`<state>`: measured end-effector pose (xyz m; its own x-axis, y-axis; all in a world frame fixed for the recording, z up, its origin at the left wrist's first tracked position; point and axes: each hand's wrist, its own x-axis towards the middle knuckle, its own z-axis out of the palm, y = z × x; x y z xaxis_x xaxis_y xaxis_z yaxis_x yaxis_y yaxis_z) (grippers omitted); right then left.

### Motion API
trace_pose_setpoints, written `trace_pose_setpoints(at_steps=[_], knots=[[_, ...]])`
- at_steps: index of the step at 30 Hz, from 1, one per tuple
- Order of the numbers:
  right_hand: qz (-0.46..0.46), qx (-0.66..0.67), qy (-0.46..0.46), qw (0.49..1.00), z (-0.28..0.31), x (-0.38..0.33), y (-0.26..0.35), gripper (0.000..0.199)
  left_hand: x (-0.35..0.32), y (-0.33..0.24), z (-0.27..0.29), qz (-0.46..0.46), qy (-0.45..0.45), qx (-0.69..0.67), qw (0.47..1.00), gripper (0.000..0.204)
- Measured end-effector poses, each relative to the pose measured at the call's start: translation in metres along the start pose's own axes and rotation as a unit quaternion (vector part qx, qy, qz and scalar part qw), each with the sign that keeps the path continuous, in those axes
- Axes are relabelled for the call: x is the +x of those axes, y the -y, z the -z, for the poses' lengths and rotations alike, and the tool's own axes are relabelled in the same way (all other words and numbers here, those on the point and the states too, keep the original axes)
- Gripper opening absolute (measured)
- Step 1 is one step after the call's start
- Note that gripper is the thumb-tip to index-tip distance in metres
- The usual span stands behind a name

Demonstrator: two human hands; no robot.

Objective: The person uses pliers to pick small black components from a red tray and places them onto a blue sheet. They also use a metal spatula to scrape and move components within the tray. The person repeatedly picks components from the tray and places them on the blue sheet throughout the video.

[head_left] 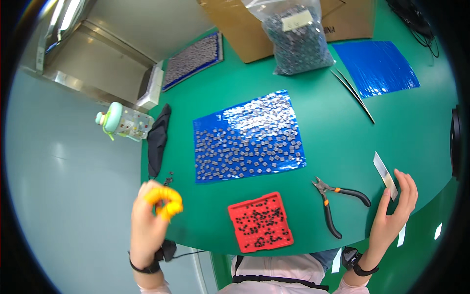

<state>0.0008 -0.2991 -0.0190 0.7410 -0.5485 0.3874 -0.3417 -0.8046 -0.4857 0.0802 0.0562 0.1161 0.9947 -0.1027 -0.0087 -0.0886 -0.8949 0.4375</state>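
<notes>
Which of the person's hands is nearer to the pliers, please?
Right. The right hand is to the right of the pliers, by the pale strip; the left hand is far to their left, beyond the red tray.

Fisheye head view. We look down and forward from the wearer's head over the green table (333, 137), near enough that the left hand (148, 215), right hand (394, 215) and torso (279, 267) occupy our foreground; toward the rim, edges appear bowed.
</notes>
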Motion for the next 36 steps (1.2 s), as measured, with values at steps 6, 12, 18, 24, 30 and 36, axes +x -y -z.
trace_pose_setpoints(at_steps=[6,12,18,24,30,36], knots=[[-0.01,-0.023,0.011,1.0,0.002,-0.002,-0.001,0.033,0.102,0.035,-0.005,-0.089,0.052,0.054,0.993,0.01],[0.007,-0.013,0.016,1.0,0.001,-0.002,0.003,0.032,0.168,0.061,-0.039,-0.099,0.045,0.084,0.991,0.017],[-0.012,-0.008,0.003,1.0,0.002,-0.001,0.006,0.031,0.181,0.067,-0.055,-0.067,0.046,0.06,0.995,0.015],[-0.015,-0.009,0.002,1.0,0.003,0.001,0.008,0.03,0.176,0.061,-0.053,-0.046,0.027,0.053,0.997,0.017],[0.002,0.001,-0.006,1.0,0.002,0.001,0.011,0.026,0.167,0.063,-0.043,-0.019,-0.026,0.006,0.999,0.017],[0.01,0.051,-0.003,0.999,0.008,0.001,0.006,0.018,0.101,0.041,0.0,-0.07,-0.055,-0.202,0.975,0.026]])
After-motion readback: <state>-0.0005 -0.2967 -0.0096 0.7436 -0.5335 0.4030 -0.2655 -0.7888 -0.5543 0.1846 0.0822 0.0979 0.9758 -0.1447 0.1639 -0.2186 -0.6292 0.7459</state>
